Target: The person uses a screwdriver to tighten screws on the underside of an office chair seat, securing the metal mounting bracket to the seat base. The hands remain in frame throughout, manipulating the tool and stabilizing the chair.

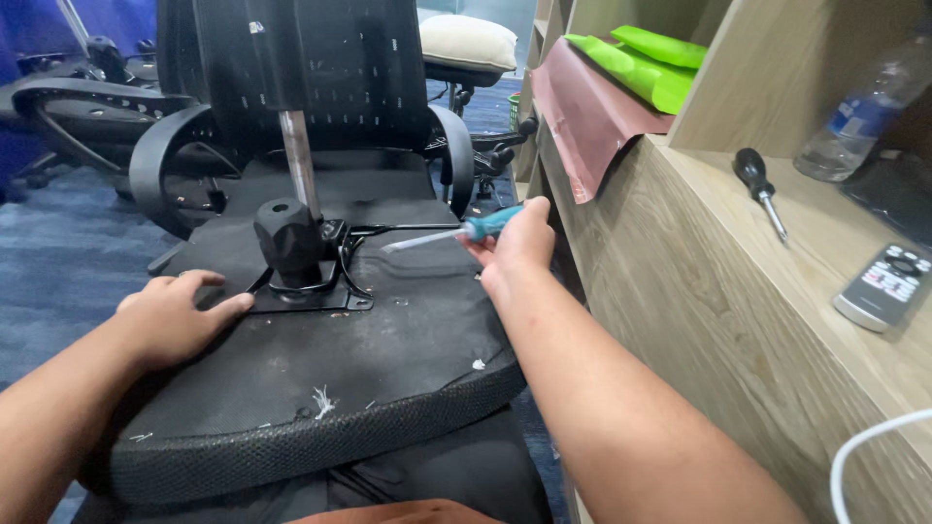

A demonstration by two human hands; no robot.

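Note:
An upturned black office chair seat lies in front of me, its underside facing up. A black metal mechanism plate with a black knob-like housing and a silver gas cylinder is bolted at its middle. My left hand rests flat on the seat just left of the plate. My right hand holds a teal-handled screwdriver, whose tip points left toward the plate's right side.
A wooden shelf unit stands close on the right, carrying a black-handled screwdriver, a remote control, a plastic bottle and a white cable. Green and brown sheets lie further back. Other chairs stand behind.

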